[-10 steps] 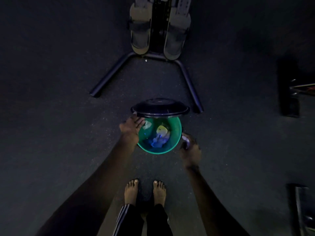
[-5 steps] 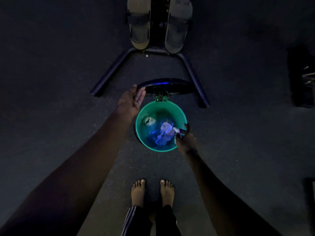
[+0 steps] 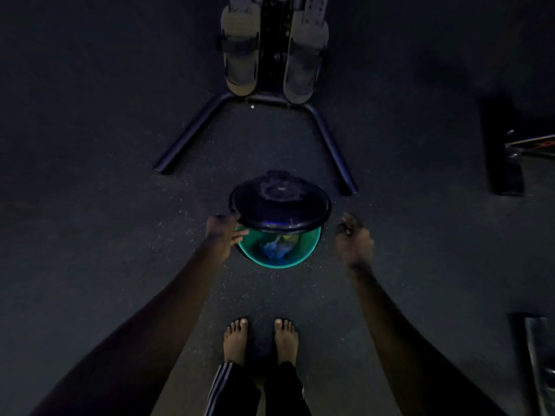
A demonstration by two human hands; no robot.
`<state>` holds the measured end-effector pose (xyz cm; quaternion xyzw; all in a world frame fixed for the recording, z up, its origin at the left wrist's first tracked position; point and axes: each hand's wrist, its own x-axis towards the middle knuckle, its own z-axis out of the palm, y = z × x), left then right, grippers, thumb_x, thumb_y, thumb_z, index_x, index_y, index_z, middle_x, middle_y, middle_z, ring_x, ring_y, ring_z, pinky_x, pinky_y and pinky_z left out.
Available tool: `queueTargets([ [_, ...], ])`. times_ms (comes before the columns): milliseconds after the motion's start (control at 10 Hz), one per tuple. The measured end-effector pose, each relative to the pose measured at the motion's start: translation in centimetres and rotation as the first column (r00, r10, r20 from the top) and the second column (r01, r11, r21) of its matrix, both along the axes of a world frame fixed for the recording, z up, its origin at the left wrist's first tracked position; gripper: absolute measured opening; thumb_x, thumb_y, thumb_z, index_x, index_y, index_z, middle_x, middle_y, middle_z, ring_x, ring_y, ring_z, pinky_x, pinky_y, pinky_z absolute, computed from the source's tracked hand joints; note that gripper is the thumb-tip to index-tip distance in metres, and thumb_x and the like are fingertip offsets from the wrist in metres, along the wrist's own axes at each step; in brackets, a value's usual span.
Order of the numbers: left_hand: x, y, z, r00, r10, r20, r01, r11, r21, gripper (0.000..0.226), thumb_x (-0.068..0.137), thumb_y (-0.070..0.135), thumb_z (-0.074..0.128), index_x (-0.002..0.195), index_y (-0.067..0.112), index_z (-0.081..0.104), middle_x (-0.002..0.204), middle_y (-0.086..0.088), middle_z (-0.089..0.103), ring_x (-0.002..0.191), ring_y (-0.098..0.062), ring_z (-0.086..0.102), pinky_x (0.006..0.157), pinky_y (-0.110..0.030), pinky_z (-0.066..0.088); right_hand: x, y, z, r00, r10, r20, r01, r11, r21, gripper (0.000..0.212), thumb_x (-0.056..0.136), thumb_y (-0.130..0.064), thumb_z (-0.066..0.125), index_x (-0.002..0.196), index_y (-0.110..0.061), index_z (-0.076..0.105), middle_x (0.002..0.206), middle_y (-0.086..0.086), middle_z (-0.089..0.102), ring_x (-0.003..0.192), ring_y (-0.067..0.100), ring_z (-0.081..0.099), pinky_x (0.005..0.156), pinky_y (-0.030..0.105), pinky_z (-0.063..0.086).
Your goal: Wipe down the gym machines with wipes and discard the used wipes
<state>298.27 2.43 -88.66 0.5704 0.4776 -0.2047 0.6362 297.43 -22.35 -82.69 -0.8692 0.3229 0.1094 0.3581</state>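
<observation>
Dim down here! The lid [image 3: 279, 202] hangs over the far half of the green bin [image 3: 279, 264] and hides it, and the crumpled wipes [image 3: 277, 247] inside are too murky to count. The left hand [image 3: 223, 235] has its fingers [image 3: 241, 234] under the lid's rim, tips lost. The right hand [image 3: 353, 238] is a smear, its grip unreadable. The rowing machine [image 3: 270, 46] runs off the top edge.

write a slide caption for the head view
Left hand grips the dark lid over a green bin of used wipes; right hand empty beside it.
</observation>
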Motion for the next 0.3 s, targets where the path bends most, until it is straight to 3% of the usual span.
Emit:
queueTargets([
  [100, -2.6, 0.0, -1.6, 0.995, -0.096, -0.016, 0.097, 0.995, 0.020, 0.019, 0.099, 0.014, 0.052, 0.079, 0.015, 0.053, 0.072, -0.003, 0.057, 0.058, -0.014, 0.058, 0.058, -0.026, 0.044, 0.9, -0.1, 1.1, 1.000, 0.013, 0.028, -0.012, 0.999, -0.030, 0.041, 0.096, -0.016, 0.053, 0.135, -0.022, 0.061, 0.132, 0.009, 0.064, 0.121, 0.034, 0.059, 0.097, 0.036, 0.045],
  [200, -4.9, 0.5, -5.8, 0.976, -0.214, -0.023, 0.215, 0.977, 0.010, 0.029, 0.097, 0.016, 0.056, 0.069, 0.021, 0.048, 0.050, 0.009, 0.045, 0.043, -0.005, 0.040, 0.040, -0.014, 0.030, 1.2, 0.4, 1.9, 0.994, 0.104, 0.036, -0.102, 0.994, -0.050, 0.042, 0.095, -0.015, 0.055, 0.136, -0.021, 0.060, 0.131, 0.012, 0.065, 0.121, 0.035, 0.058, 0.096, 0.036, 0.045],
  [300, -6.0, 1.6, -15.5, 0.979, -0.200, -0.026, 0.199, 0.979, -0.038, 0.029, 0.091, 0.038, 0.059, 0.069, 0.021, 0.053, 0.052, 0.013, 0.050, 0.049, -0.005, 0.048, 0.041, -0.010, 0.028, 0.9, 1.2, 1.8, 0.987, 0.161, -0.001, -0.161, 0.985, -0.058, 0.042, 0.095, -0.016, 0.057, 0.136, -0.020, 0.061, 0.130, 0.012, 0.066, 0.121, 0.034, 0.059, 0.096, 0.035, 0.044],
])
